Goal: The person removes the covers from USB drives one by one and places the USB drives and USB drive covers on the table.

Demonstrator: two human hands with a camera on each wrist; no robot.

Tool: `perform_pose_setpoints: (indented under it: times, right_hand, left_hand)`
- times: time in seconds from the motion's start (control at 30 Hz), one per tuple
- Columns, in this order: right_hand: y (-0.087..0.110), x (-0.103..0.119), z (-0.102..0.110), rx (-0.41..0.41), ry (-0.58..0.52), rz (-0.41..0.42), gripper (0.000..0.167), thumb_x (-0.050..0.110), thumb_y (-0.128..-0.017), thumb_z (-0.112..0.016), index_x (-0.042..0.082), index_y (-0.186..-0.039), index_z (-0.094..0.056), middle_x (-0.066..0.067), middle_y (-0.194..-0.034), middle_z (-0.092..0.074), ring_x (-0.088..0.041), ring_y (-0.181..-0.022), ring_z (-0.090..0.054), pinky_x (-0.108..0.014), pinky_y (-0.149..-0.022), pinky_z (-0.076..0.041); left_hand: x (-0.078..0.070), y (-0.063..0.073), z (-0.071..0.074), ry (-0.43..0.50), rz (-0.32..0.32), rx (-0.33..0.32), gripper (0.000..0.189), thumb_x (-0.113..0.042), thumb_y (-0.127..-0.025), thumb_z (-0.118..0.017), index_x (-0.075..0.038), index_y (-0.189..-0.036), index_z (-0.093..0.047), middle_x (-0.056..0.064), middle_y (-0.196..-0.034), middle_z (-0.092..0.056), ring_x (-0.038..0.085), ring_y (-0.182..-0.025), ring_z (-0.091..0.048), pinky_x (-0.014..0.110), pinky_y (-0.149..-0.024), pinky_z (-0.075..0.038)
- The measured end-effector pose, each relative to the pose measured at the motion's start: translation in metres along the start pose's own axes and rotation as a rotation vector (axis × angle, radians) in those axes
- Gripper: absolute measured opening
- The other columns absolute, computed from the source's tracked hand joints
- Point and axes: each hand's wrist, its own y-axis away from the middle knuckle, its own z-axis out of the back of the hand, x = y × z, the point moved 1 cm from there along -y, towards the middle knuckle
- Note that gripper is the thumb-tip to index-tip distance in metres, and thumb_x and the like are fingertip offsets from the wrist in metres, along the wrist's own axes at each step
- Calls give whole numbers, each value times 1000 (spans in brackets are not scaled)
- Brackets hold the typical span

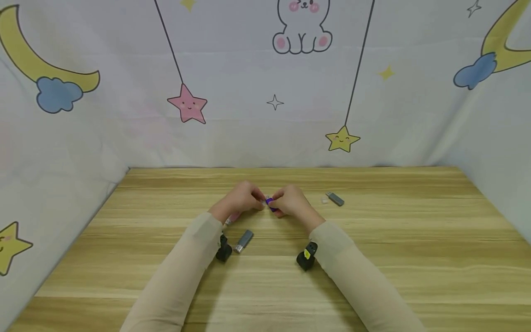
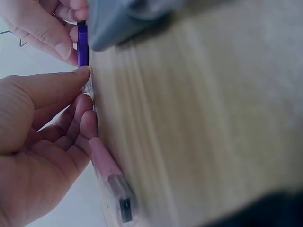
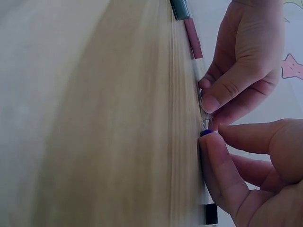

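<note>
Over the table's middle, my right hand [image 1: 292,201] pinches a purple USB stick [image 1: 271,204] between thumb and fingers. Facing it, my left hand [image 1: 242,198] pinches a small clear cap [image 2: 86,87] at the stick's connector end. How far the cap covers the connector is hard to tell, as fingertips hide part of it. Close under the left hand lies a pink USB stick [image 2: 105,160] with a clear cap over its plug. A grey USB stick [image 1: 244,241] rests nearer, between the forearms.
Right of the hands lies another grey USB stick [image 1: 335,198], with a loose clear cap [image 1: 324,200] beside it. Black wrist cameras [image 1: 307,256] hang below both sleeves. A printed cloth [image 1: 257,143] stands behind the wooden table [image 1: 415,240].
</note>
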Motion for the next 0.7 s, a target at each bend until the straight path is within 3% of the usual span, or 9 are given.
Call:
perform_pose_setpoints:
  times: [0.17,0.4,0.57,0.7]
  right_hand:
    - [3,3,2,24,34,16,30,13,-90,-67,-3,-116,-66,-14,-94,-68,-10,-59,-61,-21,-56,-53]
    - [12,7,10,55,111,97,39,23,-92,-66,3,-125,-63,-15,-112,-66,-17,-70,-64,-27,-64,-55]
    - [22,10,16,116,88,195,41,25,-93,-65,6,-129,-61,-13,-109,-66,-25,-83,-64,-35,-69,-55]
    - [29,11,18,135,129,336,42,23,-91,-67,4,-128,-61,-10,-104,-66,-24,-90,-64,-34,-72,-54]
  left_hand:
    - [2,1,3,-10,-4,12,31,-9,-83,-72,3,-112,-69,12,-104,-69,19,-92,-62,32,-82,-52]
    - [-1,8,11,-33,-49,-8,39,-12,-85,-71,4,-120,-64,13,-104,-65,21,-91,-59,34,-81,-50]
    - [-8,21,20,-7,-74,-23,41,-13,-86,-71,4,-123,-63,17,-113,-65,26,-99,-61,35,-84,-51]
    - [-14,34,25,9,-133,-36,40,-12,-87,-70,5,-123,-62,19,-114,-65,27,-99,-62,37,-84,-52]
